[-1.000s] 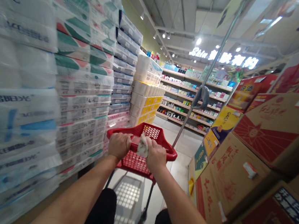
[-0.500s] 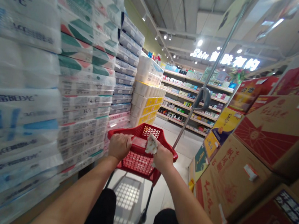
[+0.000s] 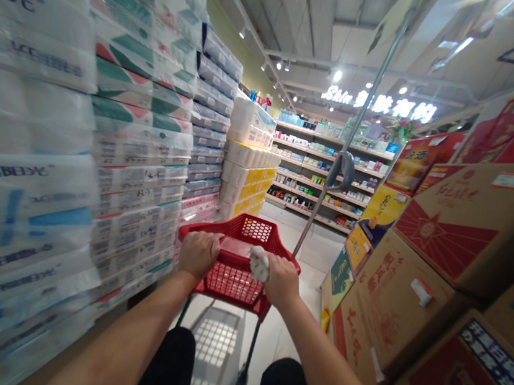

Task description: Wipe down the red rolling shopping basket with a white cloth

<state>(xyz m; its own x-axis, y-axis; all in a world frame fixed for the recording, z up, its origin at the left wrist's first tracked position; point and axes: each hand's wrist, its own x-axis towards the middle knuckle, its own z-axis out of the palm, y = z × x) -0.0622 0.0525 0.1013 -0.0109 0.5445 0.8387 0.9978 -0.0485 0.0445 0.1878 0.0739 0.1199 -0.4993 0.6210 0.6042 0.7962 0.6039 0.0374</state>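
Observation:
A red plastic shopping cart (image 3: 257,229) stands right in front of me, with a mesh basket and a handle bar (image 3: 236,247) across its near side. My left hand (image 3: 199,254) is closed around the left part of that bar. At the bar's right part, my right hand (image 3: 281,281) is closed on a crumpled whitish cloth (image 3: 259,264), pressing it to the bar. The palm side of both hands is hidden. Close by the cart's right corner, a slanted metal pole (image 3: 312,221) with a grey loop (image 3: 341,171) rises upward.
Tall stacks of wrapped tissue packs (image 3: 141,159) line the left side. Stacked cardboard cartons (image 3: 445,222) stand close on the right. Shelves of small goods (image 3: 316,170) cross the far end, beyond a pale tiled floor (image 3: 320,244).
My right hand and the cloth have shifted slightly down toward the bar's near side and a little left along it. My left hand keeps its grip. The view has turned slightly right.

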